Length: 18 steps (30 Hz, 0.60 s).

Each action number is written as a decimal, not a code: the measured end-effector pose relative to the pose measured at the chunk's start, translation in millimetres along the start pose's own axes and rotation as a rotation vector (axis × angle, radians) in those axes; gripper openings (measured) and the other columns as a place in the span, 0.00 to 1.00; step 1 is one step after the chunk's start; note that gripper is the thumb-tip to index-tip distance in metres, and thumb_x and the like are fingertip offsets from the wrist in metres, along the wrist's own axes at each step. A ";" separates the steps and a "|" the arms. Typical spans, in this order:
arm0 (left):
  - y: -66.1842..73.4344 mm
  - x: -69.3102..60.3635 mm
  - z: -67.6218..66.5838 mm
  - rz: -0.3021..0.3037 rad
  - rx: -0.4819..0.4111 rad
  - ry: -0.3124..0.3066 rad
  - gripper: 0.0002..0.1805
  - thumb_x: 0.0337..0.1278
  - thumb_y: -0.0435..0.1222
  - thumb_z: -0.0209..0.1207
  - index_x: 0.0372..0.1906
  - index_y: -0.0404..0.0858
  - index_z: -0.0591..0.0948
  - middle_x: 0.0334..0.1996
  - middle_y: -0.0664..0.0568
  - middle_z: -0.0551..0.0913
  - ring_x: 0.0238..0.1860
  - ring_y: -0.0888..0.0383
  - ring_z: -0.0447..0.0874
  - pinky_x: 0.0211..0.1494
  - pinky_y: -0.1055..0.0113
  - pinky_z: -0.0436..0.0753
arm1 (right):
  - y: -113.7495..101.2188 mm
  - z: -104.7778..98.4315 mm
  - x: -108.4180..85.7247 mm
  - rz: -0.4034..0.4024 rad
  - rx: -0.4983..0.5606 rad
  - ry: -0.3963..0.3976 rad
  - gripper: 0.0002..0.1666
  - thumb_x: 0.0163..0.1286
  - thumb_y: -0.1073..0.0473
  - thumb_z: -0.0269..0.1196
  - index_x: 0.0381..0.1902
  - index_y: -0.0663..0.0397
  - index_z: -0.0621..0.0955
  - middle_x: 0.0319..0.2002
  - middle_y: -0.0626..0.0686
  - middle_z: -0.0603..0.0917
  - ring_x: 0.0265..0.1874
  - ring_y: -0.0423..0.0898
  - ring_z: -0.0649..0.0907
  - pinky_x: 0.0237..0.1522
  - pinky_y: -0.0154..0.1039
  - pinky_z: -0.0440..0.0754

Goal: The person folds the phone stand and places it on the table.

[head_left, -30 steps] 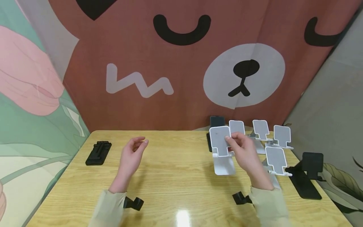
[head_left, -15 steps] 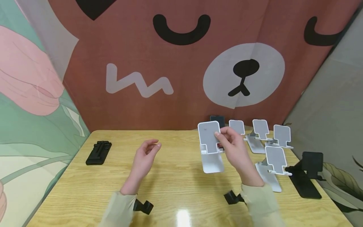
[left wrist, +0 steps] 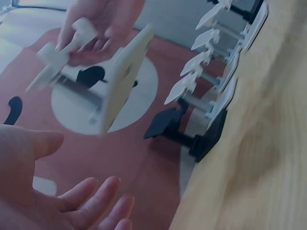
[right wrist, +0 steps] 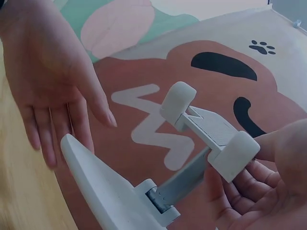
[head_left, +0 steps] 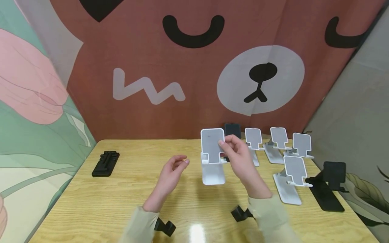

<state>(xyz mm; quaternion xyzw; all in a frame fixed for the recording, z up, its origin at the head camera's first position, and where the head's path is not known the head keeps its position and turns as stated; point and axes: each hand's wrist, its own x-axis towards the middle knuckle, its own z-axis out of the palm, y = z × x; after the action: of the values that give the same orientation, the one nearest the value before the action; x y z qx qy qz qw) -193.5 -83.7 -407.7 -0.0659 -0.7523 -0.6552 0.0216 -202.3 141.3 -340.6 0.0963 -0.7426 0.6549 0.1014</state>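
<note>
In the head view my right hand (head_left: 241,157) pinches the right edge of a white phone stand (head_left: 212,145), thumb on its grey pad. The stand hangs above the table, its back plate unfolded over its base. From the right wrist view, the stand's hinged arm (right wrist: 184,179) and its two front lips show. My left hand (head_left: 171,173) hovers to the left of the stand, apart from it, fingers loosely bent and holding nothing. The left wrist view also shows that hand (left wrist: 72,191) spread beneath the held stand (left wrist: 127,79).
Several white phone stands stand unfolded at the right, one nearest at the front (head_left: 294,168). A black stand (head_left: 332,182) is at the right edge, another black stand (head_left: 232,131) at the back. A folded black stand (head_left: 106,163) lies on the wooden table (head_left: 127,216) at left.
My right hand has carried the white phone stand leftward, away from the row of stands. My left hand has moved right, toward it.
</note>
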 end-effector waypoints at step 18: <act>-7.0 -3.3 33.2 0.011 -0.125 -0.179 0.24 0.76 0.38 0.53 0.63 0.23 0.73 0.51 0.36 0.84 0.50 0.46 0.85 0.51 0.57 0.84 | 0.2 20.8 -3.3 0.010 0.058 -0.054 0.10 0.78 0.63 0.59 0.47 0.69 0.79 0.35 0.57 0.84 0.38 0.46 0.84 0.47 0.49 0.84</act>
<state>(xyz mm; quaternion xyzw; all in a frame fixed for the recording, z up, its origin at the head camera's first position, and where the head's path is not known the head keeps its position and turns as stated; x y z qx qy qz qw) -189.4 -52.0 -419.6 -0.1294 -0.7084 -0.6923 -0.0462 -199.7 120.7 -344.2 0.1131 -0.7262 0.6740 0.0749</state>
